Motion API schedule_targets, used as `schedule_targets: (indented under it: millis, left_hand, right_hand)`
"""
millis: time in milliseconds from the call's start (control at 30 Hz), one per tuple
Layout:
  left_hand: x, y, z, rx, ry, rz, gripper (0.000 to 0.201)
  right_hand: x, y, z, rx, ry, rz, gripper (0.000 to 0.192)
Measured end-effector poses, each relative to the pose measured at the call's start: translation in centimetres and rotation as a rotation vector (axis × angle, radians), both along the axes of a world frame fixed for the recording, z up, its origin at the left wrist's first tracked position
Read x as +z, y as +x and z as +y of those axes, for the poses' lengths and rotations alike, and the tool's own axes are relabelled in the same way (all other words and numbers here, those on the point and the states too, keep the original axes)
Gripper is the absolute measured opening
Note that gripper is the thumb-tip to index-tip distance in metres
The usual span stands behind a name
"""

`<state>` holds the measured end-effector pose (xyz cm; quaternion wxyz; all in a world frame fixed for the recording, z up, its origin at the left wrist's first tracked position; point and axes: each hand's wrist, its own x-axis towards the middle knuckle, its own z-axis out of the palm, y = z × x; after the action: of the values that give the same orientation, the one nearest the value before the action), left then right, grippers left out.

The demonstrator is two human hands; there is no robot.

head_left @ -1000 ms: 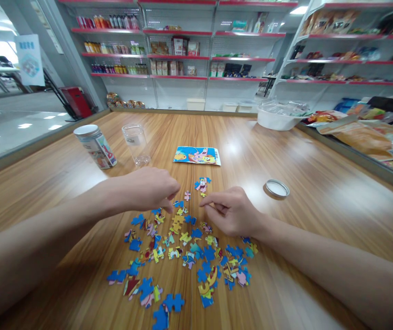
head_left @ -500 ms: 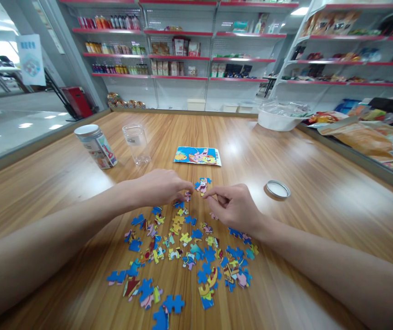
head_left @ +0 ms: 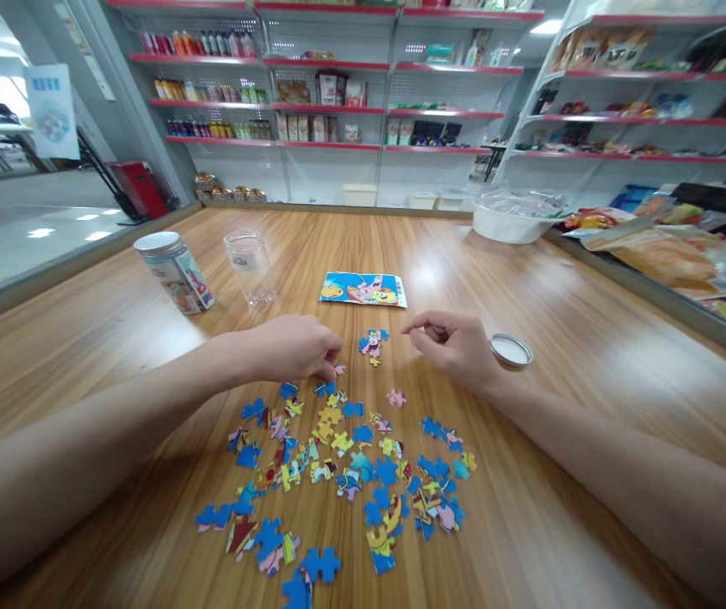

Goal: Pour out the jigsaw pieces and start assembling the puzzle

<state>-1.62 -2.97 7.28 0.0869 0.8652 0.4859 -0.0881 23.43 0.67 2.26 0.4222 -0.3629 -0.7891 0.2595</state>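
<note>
A small joined cluster of jigsaw pieces (head_left: 374, 342) with a pink cartoon face lies between my two hands. On its left, my left hand (head_left: 293, 348) has thumb and fingers pinched at a pink jigsaw piece (head_left: 339, 370), held low at the tabletop. My right hand (head_left: 452, 347) hovers to the right of the cluster, fingers curled and index finger close to the thumb; nothing shows in it. Loose jigsaw pieces (head_left: 363, 465), blue, yellow and pink, are spread nearer to me. A single pink piece (head_left: 396, 397) lies apart below the cluster.
Beyond the cluster lies a cartoon picture card (head_left: 363, 289). A lidded canister (head_left: 176, 275) and an open clear jar (head_left: 252, 271) stand at left. A round metal-rimmed lid (head_left: 511, 350) is beside my right hand. A white basin (head_left: 508, 222) and snack packages (head_left: 668, 254) sit at far right.
My right hand has moved away from the cluster, rightward and slightly up. My left hand has drawn a little left and down with the pink piece.
</note>
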Motion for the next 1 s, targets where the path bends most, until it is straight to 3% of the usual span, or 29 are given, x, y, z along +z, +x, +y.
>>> schedule_targets:
  millis: [100,267,433,533,667,833,1000]
  left_hand:
    - [-0.3,-0.6,0.6,-0.022,-0.086,-0.093,0.016]
    - [-2.2,-2.7,2.4,-0.097,-0.345,-0.448,0.032]
    - [-3.2,-4.1,3.4,-0.068,-0.485,-0.763,0.037]
    - [-3.8,-3.8,3.4,-0.031,-0.386,-0.803,0.035]
    - [-5.3,-2.7,3.5,0.05,-0.087,-0.874,0.036]
    - [-6.2,-2.1,3.3,-0.011,0.165,-0.68,0.035]
    - [-6.0,-2.1,3.0,-0.041,0.24,-0.574,0.034]
  right_hand:
    - [-0.3,0.9,1.6,0.238,-0.212,-0.156,0.021]
    - [-0.2,0.9,1.7,0.487,-0.383,-0.182,0.021]
    - [-0.2,1.1,1.7,0.53,-0.46,-0.129,0.021]
    - [-0.4,1.4,1.8,0.5,-0.446,-0.083,0.025]
    - [-0.3,1.4,1.1,0.521,-0.335,-0.135,0.025]
    - [0.3,0.9,-0.2,0.564,-0.169,-0.374,0.029]
    - [0.3,0.9,-0.2,0.549,-0.111,-0.404,0.031]
